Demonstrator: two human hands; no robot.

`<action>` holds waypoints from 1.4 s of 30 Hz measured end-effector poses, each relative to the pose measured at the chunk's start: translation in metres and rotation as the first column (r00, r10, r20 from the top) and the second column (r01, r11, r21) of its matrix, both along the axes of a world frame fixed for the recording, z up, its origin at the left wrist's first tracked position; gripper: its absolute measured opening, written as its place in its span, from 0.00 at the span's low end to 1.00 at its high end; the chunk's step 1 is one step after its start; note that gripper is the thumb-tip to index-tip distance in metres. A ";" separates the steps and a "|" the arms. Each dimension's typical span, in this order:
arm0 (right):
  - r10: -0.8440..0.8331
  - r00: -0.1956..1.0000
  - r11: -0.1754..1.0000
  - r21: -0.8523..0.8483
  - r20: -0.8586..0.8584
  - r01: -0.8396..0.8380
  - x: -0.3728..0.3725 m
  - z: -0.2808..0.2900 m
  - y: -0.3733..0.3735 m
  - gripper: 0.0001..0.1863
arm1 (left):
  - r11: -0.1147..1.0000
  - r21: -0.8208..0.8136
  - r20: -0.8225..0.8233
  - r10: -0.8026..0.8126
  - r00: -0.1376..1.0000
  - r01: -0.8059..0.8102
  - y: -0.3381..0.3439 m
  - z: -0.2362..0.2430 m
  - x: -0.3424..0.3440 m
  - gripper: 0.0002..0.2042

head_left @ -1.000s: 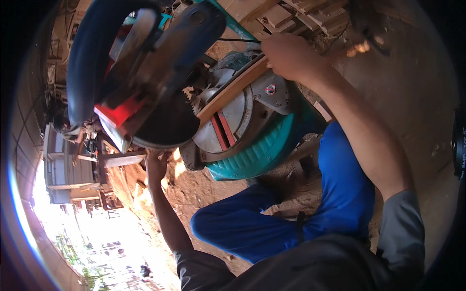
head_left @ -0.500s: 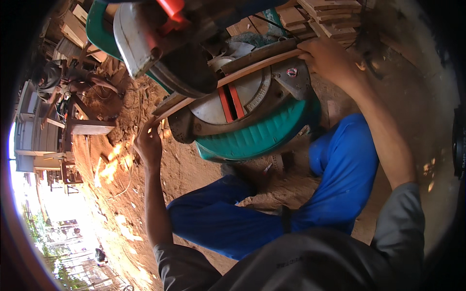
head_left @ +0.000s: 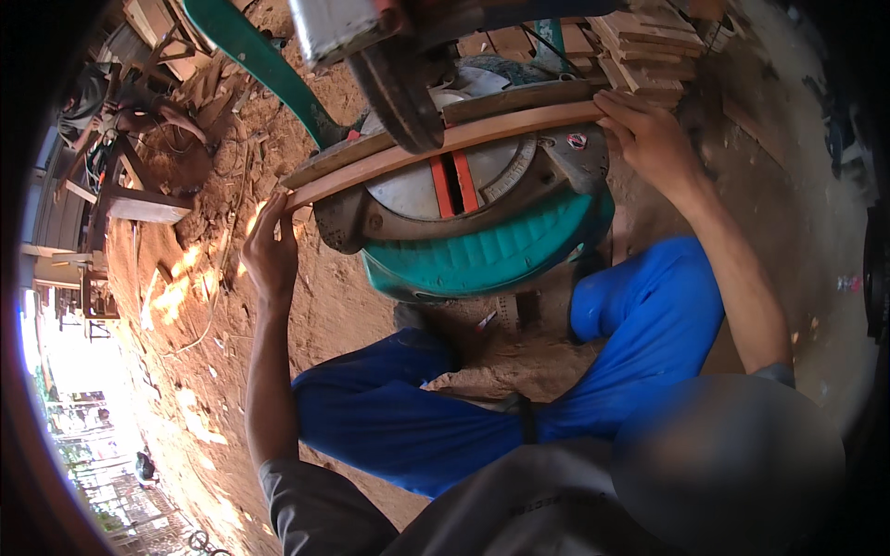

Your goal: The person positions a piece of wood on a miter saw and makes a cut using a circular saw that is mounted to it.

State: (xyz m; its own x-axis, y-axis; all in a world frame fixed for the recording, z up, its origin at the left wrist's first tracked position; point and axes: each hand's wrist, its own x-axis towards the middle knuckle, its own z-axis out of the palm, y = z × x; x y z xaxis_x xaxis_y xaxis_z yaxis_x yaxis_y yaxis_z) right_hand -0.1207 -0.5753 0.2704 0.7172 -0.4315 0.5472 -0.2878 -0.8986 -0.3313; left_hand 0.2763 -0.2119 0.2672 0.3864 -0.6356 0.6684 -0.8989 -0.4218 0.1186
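Note:
A long thin wooden strip [head_left: 519,123] lies across the green miter saw [head_left: 482,250], along the front of its fence. My left hand [head_left: 271,248] holds the strip's left end, thumb and fingers closed on it just beyond the saw's base. At the other end, my right hand [head_left: 654,146] grips the strip with its fingertips by the fence's right end. Above the strip hangs the saw's dark round blade guard [head_left: 397,97], which hides part of the fence. Below it, the slot between two red inserts [head_left: 468,181] shows in the metal turntable.
Stacked boards [head_left: 654,42] stand behind the saw at right. A green curved frame piece [head_left: 264,69] rises at the back left. Far left, another person [head_left: 153,116] sits among timber pieces. My blue-trousered legs [head_left: 640,315] flank the near side on sandy ground.
The strip now shows a broader face toward me, with both hands still at its ends. The saw head appears farther up and right in the picture, and the whole view has shifted somewhat.

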 end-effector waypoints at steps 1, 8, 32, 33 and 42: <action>0.005 1.000 1.000 -0.006 -0.010 -0.005 -0.002 -0.002 -0.003 0.17 | 1.000 0.000 0.006 -0.017 1.000 0.017 -0.001 -0.002 0.000 0.12; -0.054 0.991 0.998 0.007 -0.120 0.055 -0.002 0.009 -0.004 0.17 | 0.999 -0.006 -0.021 -0.032 0.999 0.032 -0.002 -0.001 -0.004 0.15; -0.041 0.998 0.992 0.115 -0.041 0.045 0.000 -0.006 -0.002 0.21 | 0.998 0.017 -0.078 -0.063 0.995 0.065 0.001 -0.006 0.001 0.18; -0.045 0.998 0.992 0.119 -0.040 0.050 0.000 -0.007 -0.001 0.22 | 0.997 0.034 -0.096 -0.059 0.994 0.063 0.001 -0.006 -0.002 0.19; -0.299 0.829 0.930 -0.337 -0.473 0.143 -0.001 0.002 0.033 0.41 | 0.960 0.278 0.057 -0.032 0.998 0.015 0.005 -0.018 -0.017 0.31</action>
